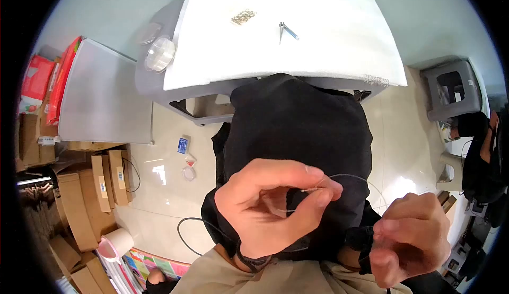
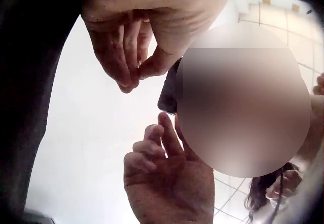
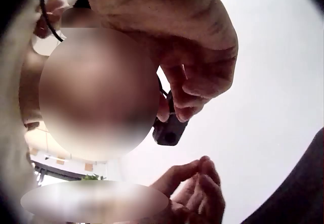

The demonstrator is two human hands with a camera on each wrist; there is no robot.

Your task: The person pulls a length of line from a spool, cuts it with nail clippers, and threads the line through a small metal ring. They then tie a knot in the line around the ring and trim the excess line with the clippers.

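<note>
My left hand (image 1: 275,206) pinches a thin, clear cord (image 1: 359,178) between thumb and forefinger, with a small metallic piece (image 1: 312,189) at the fingertips. Part of the cord loops inside the hand; the rest arcs right, towards my right hand (image 1: 411,238). That hand hangs loosely curled, and no object shows plainly in its fingers. In the left wrist view the left hand (image 2: 134,47) pinches above the right hand (image 2: 169,183), the two apart. The right wrist view shows the right hand (image 3: 197,57) above the pinching left hand (image 3: 197,193); the cord cannot be made out there.
On the white-covered table (image 1: 328,55) lie a pile of small gold-coloured pieces (image 1: 243,17) and metal nail clippers (image 1: 289,31). Clear round containers (image 1: 160,54) stand at its left edge. Cardboard boxes (image 1: 79,209) are at the left, a grey stool (image 1: 455,90) at the right.
</note>
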